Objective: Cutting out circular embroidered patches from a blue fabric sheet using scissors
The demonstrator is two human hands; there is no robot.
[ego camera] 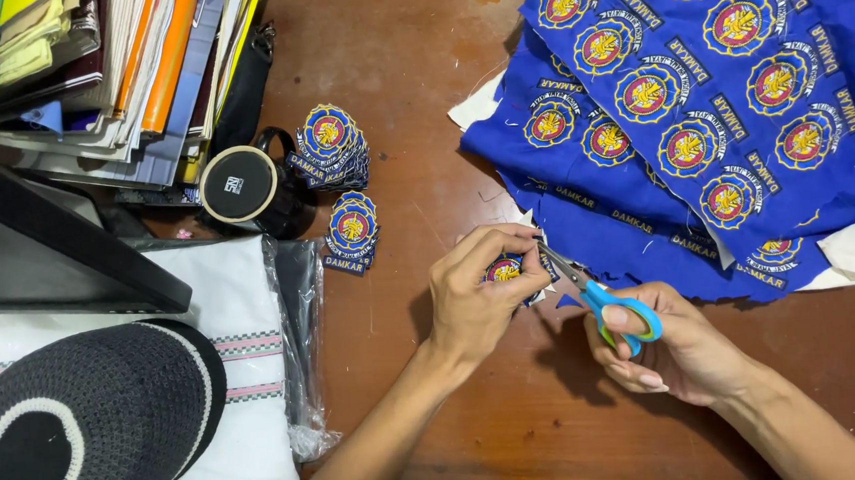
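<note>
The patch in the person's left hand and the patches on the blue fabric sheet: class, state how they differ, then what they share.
The held patch is a single piece, cut loose, pinched in the left hand against the scissors held by the right hand; the patches on the fabric sheet are many, uncut, joined in rows. The held patch is mostly hidden by fingers; the sheet's lie fully visible. Both show a round red-and-yellow emblem on blue.

black knit cap [80,435], mug [243,188], book stack [125,71]
</note>
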